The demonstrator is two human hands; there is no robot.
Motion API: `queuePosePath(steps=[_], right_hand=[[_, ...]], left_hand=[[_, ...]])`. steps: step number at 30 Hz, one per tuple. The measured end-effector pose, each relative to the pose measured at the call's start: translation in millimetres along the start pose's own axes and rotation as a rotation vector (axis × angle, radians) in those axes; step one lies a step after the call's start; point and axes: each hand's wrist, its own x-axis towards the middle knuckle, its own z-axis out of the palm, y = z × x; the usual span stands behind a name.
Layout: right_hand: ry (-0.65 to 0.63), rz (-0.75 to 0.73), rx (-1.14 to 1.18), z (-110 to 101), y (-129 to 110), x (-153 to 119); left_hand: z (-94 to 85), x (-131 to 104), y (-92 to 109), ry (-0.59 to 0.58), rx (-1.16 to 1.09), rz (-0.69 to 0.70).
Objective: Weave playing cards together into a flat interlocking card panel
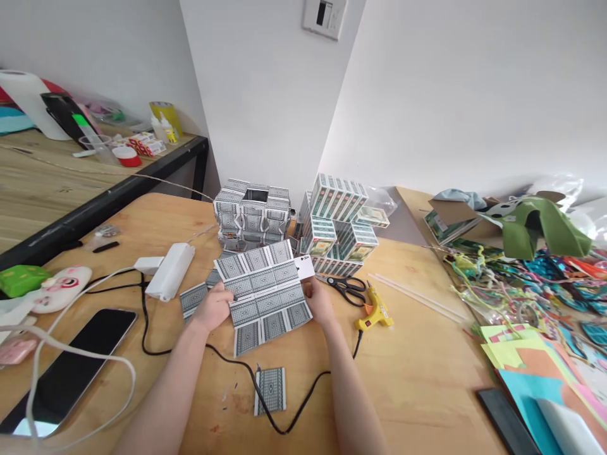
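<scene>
A panel of joined playing cards (268, 294), patterned backs facing up, is held tilted above the table between my two hands. My left hand (213, 308) pinches its left edge. At the right edge, my right hand (318, 302) is closed on the panel, beside a card (305, 267) whose white face sticks out there. Behind the panel stands a structure built of playing cards (253, 212) with a square opening on top. More cards (192, 298) lie by my left wrist, and a small card piece (271, 390) lies in front, crossed by a black cable.
Stacked card boxes (339, 221) stand at the back. Black scissors (348, 287), a yellow glue gun (374, 311) and glue sticks (417, 296) lie right of my right hand. A phone (71, 373), white power adapter (171, 272) and cables are left. Colored paper (540, 373) and craft supplies fill the right.
</scene>
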Motion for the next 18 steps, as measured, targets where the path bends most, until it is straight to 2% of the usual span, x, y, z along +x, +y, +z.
queuePosePath(steps=[4,7,11,13,18], right_hand=[[-0.054,0.022,0.048,-2.7,4.4,1.6],[-0.107,-0.020,0.026,-7.7,3.6,5.6],[-0.092,-0.038,0.069,-9.7,4.8,8.5],[-0.070,-0.023,0.116,-7.7,7.9,9.0],[-0.006,0.011,0.181,-1.2,14.8,9.6]], left_hand=[[-2.4,-2.3,-1.6,-0.230,-0.197,-0.045],[-7.2,-3.3,-2.2,-0.276,-0.222,-0.072],[-15.5,-3.0,-3.7,-0.360,-0.205,-0.126],[-15.9,-2.9,-4.5,-0.379,-0.170,-0.133],[-2.3,-3.2,-4.3,-0.313,-0.119,-0.056]])
